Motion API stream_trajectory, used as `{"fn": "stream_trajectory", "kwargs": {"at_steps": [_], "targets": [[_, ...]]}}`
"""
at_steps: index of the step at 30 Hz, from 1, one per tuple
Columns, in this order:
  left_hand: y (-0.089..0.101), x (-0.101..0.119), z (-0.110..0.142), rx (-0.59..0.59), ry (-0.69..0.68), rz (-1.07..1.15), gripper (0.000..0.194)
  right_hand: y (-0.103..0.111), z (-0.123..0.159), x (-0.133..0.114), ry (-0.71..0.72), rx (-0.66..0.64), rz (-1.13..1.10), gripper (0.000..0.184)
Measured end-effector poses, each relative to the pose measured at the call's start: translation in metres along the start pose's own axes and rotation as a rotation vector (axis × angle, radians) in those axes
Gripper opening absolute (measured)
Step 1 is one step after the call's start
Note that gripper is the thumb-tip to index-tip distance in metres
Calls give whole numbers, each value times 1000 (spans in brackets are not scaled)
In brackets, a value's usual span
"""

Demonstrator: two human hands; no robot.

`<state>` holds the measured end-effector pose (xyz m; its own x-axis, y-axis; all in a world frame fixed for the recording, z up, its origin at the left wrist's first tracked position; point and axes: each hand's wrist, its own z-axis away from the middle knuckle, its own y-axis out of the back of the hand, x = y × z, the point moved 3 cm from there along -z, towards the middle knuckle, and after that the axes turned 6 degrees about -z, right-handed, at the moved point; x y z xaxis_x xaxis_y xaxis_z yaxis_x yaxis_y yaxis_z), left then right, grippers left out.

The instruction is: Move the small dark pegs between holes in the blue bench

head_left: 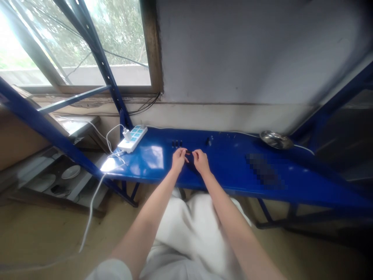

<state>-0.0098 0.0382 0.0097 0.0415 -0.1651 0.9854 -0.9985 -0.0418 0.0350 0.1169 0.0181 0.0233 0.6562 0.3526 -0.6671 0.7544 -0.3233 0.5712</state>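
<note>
My left hand [178, 158] and my right hand [200, 160] meet over the glossy blue shelf [233, 163], close to its middle. Both pinch a small dark piece [189, 152] held between their fingertips. It is too small to name. Just behind my hands, several small dark parts [176, 144] lie in a short row on the shelf, and another dark bit [209, 140] lies a little to the right.
A white power strip [132, 138] with a plugged-in charger and white cable sits at the shelf's left end. A metal dish [275, 139] rests at the back right. Blue rack beams cross the window on the left. Plates lie on a low shelf [58, 177].
</note>
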Motion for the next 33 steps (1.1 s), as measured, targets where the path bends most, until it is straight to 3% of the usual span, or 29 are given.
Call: {"fn": "stream_trajectory", "kwargs": {"at_steps": [13,16,18,22,29,33], "targets": [[6,-4,-1,222,71,-37,30,-1,2,7,-48,61,-200,28],[7,-1,2,207,76,-48,29,3,3,7,-108,100,-237,29],[5,2,3,135,48,-90,29,4,4,7,-116,114,-258,28],[0,4,4,-10,-12,-166,31,-3,2,8,-73,13,-234,24],[1,1,2,25,-5,-130,29,-12,1,6,-58,-212,-168,26],[2,2,3,48,-33,-144,27,-13,2,3,-20,-259,-158,25]]}}
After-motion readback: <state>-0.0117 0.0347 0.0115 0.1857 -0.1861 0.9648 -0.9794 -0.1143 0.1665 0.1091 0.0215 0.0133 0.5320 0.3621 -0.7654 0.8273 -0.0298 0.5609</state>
